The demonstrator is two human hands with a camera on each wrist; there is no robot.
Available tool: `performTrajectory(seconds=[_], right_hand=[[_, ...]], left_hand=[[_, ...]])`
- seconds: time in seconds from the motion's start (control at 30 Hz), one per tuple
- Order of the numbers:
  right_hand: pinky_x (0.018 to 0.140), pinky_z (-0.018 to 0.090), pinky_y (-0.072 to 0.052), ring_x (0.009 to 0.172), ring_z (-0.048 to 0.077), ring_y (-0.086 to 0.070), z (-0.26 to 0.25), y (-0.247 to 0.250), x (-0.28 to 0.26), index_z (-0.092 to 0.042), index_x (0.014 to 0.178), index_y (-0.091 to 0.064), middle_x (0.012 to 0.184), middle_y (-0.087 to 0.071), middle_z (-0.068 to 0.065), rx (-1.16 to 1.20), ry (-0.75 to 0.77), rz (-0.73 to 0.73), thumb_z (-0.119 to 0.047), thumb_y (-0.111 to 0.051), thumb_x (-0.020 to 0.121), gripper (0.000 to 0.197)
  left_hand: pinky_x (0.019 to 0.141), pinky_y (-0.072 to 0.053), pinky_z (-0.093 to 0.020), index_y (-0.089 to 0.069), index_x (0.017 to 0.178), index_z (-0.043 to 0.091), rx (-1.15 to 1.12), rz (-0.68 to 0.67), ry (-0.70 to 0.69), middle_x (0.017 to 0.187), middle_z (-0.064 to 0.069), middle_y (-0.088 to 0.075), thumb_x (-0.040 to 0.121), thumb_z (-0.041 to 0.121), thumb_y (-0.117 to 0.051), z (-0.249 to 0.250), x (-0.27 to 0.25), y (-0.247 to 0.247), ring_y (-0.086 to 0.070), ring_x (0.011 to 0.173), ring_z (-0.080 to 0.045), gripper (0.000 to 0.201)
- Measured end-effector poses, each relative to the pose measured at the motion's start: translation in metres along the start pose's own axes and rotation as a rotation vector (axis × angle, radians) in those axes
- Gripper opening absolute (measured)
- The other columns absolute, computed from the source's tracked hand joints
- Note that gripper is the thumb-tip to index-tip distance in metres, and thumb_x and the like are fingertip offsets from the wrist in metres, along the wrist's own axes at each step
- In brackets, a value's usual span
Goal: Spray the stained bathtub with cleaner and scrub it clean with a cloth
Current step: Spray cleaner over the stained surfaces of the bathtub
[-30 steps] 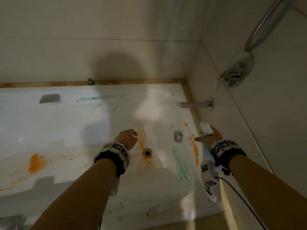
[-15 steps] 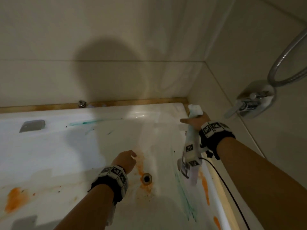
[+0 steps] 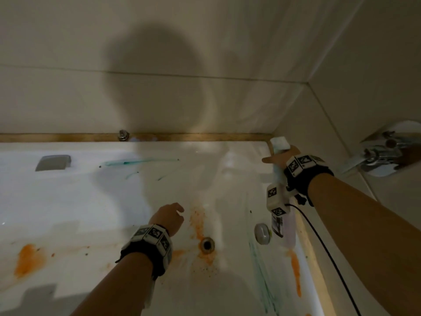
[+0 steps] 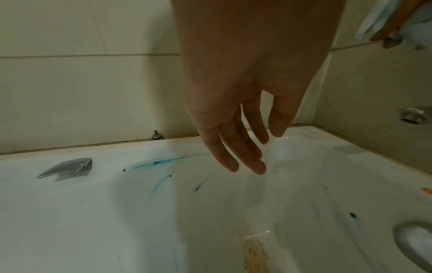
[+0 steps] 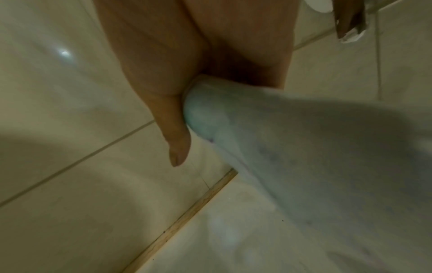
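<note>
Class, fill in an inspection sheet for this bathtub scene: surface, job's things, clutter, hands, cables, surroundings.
Surface: white bathtub with orange stains near the drain and teal streaks.
Job's things: spray bottle held up at the tub's far right corner; cloth not seen.
Clutter: nothing seen.
Hands: left hand empty with relaxed fingers, over the tub; right hand grips the bottle.
Cables: black cable from the right wrist.
Surroundings: tiled walls; chrome mixer.

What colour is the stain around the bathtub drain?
Orange, the stain running down to the drain; the head view shows it best.
</note>
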State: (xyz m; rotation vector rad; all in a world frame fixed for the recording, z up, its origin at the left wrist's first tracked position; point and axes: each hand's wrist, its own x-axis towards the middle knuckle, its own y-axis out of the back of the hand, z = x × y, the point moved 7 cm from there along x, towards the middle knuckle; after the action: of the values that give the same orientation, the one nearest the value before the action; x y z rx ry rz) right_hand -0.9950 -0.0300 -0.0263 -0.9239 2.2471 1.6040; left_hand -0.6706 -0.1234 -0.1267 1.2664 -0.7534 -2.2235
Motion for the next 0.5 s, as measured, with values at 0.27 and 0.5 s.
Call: performTrajectory(seconds=[0.27, 0.5], right_hand=[[0.109, 0.036, -0.033, 0.135, 0.030, -0.033, -0.043, -0.025, -0.008, -0.012, 0.144, -0.026, 0.150, -0.029, 0.011, -0.087, 0.118, -0.082, -0.035, -0.073, 0.077, 0.085], [0.109, 0.039, -0.033, 0.131, 0.028, -0.038, -0.079, -0.060, -0.022, -0.019, 0.140, -0.036, 0.146, -0.037, 0.005, -0.185, 0.234, -0.167, -0.048, -0.070, 0.075, 0.079]], left_hand=[[0.092, -0.049, -0.034, -0.053, 0.125, 0.019, -0.045, 0.012, 0.026, 0.121, -0.008, -0.059, 0.094, 0.013, -0.039, -0.016, 0.000, 0.010, -0.058, 0.106, -0.024, 0.035], [0.094, -0.049, -0.035, -0.054, 0.124, 0.019, -0.104, 0.004, 0.065, 0.120, -0.008, -0.060, 0.093, 0.013, -0.039, -0.035, -0.005, 0.008, -0.059, 0.107, -0.023, 0.034]])
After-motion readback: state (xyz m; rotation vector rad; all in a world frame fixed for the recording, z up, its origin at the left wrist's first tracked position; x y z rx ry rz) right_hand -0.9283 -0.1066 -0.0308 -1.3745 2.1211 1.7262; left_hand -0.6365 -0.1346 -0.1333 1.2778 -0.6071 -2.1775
